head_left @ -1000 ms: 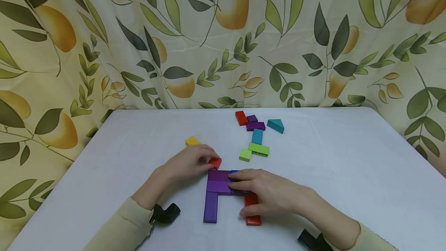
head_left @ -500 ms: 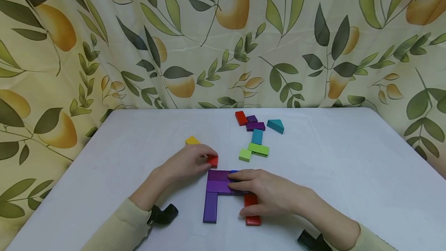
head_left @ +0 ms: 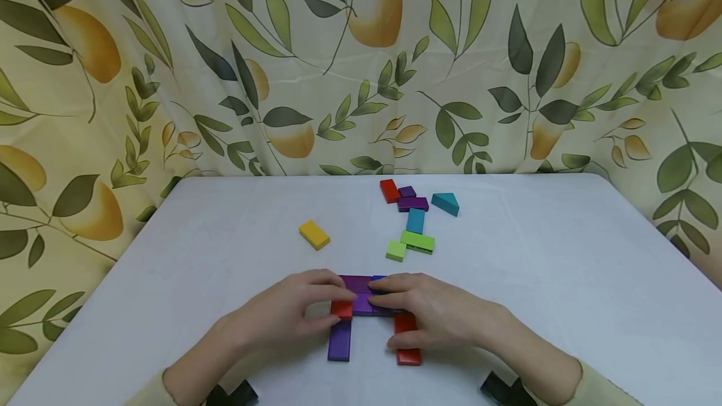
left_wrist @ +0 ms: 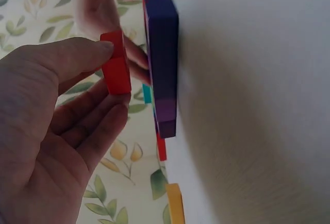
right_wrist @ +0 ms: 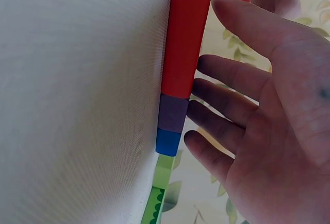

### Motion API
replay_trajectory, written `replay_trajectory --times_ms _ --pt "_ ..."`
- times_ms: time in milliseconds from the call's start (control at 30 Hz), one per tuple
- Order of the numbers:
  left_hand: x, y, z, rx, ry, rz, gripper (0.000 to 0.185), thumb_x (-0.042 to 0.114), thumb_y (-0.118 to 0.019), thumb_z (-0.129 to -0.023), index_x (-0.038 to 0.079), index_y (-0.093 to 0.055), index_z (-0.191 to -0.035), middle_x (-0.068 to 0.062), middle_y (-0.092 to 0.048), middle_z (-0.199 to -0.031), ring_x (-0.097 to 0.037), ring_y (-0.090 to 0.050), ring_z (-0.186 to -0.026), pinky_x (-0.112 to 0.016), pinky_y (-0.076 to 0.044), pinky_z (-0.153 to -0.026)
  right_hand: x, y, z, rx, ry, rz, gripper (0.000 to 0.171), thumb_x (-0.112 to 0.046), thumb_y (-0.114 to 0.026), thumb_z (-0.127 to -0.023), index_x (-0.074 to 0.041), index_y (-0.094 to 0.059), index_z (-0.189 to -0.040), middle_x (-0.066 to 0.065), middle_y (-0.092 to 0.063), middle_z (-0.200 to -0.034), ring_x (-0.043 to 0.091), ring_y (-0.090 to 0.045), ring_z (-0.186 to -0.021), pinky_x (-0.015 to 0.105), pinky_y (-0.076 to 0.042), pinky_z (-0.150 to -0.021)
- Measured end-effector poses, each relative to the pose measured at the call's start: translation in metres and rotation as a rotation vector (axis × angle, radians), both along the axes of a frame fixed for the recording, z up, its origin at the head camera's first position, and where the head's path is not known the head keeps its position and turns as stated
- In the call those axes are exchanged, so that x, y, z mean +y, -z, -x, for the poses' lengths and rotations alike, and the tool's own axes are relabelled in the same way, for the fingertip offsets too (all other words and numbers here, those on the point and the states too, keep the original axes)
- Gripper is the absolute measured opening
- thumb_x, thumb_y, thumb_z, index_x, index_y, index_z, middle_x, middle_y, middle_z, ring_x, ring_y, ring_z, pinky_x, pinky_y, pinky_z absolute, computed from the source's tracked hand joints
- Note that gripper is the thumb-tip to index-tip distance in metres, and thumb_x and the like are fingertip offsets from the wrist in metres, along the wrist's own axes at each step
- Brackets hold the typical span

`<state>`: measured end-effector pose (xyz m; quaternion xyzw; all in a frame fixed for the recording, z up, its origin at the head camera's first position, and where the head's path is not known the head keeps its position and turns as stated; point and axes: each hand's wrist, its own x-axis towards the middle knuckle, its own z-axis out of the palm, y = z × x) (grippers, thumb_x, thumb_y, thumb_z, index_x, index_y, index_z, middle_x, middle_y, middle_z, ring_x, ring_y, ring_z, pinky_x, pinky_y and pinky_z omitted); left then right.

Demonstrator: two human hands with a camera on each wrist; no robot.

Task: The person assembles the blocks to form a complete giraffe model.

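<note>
My left hand [head_left: 287, 309] pinches a small red block [left_wrist: 116, 63] between thumb and fingers. The left wrist view shows it raised above the flat block arrangement, beside a long purple block [left_wrist: 162, 44]. From the head view, it overlaps the upper end of the purple leg [head_left: 339, 342]. My right hand [head_left: 437, 309] lies with extended fingers over the right side of the arrangement, fingertips at the violet blocks [head_left: 363, 304] and thumb over the long red block [head_left: 407, 356]. A blue block [right_wrist: 168, 142] and a dark purple block [right_wrist: 174, 113] adjoin that red one; the hand partly covers them in the head view.
A yellow block [head_left: 314, 235] lies alone at the left. Further back are a green block [head_left: 418, 242], a small green cube [head_left: 396, 250], a teal block [head_left: 415, 221], a teal triangle [head_left: 445, 203], purple blocks [head_left: 413, 205] and a red block [head_left: 389, 191] on the white table [head_left: 536, 255].
My left hand has come toward me with the red block, from behind the arrangement to over its left side, uncovering the yellow block. The right hand has stayed in place.
</note>
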<state>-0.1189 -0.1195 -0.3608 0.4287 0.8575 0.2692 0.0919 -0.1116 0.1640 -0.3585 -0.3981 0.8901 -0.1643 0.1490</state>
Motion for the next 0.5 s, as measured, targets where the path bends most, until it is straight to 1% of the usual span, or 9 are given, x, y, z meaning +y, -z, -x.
replay_trajectory --times_ms 67,133,300,400,500 --pt "0.0 0.0 -0.009 -0.013 0.024 0.011 0.033 0.018 -0.072 -0.096 0.019 -0.071 -0.129 0.009 -0.061 -0.123 -0.007 -0.056 -0.113 -0.025 -0.049 -0.098 0.0 0.0 0.0 -0.003 0.002 0.0 0.061 -0.046 -0.074 -0.091 -0.02 -0.058 -0.145 -0.002 -0.047 -0.152 0.02 -0.044 -0.138 0.044 -0.043 -0.107" --pt "-0.001 0.001 -0.016 -0.01 0.051 0.016 0.032 0.018 -0.072 -0.095 0.019 -0.071 -0.128 0.01 -0.061 -0.123 -0.006 -0.056 -0.113 -0.025 -0.048 -0.098 0.0 0.0 0.0 -0.005 0.005 -0.001 0.061 -0.045 -0.074 -0.091 -0.02 -0.058 -0.145 -0.003 -0.047 -0.152 0.02 -0.044 -0.138 0.044 -0.043 -0.107" --pt "0.0 0.005 -0.031 0.029 0.109 0.007 0.026 0.02 -0.071 -0.097 0.021 -0.073 -0.123 0.013 -0.06 -0.121 -0.003 -0.055 -0.111 -0.021 -0.049 -0.095 0.0 0.0 -0.001 0.001 0.008 -0.004 0.061 -0.043 -0.075 -0.091 -0.02 -0.058 -0.145 -0.002 -0.047 -0.152 0.02 -0.044 -0.139 0.044 -0.043 -0.107" --pt "0.003 0.007 -0.038 0.058 0.149 0.002 0.024 0.024 -0.068 -0.099 0.022 -0.074 -0.122 0.014 -0.06 -0.119 -0.002 -0.055 -0.109 -0.019 -0.048 -0.094 0.0 0.0 -0.002 0.009 0.007 -0.003 0.061 -0.043 -0.075 -0.091 -0.019 -0.059 -0.144 -0.002 -0.048 -0.152 0.02 -0.044 -0.138 0.044 -0.043 -0.108" --pt "0.004 0.008 -0.041 0.051 0.183 0.0 0.024 0.024 -0.068 -0.099 0.021 -0.073 -0.122 0.013 -0.059 -0.119 -0.001 -0.055 -0.107 -0.016 -0.047 -0.092 0.0 0.0 -0.002 0.013 0.006 0.0 0.06 -0.042 -0.075 -0.091 -0.019 -0.059 -0.144 -0.002 -0.048 -0.152 0.02 -0.044 -0.138 0.044 -0.043 -0.108"
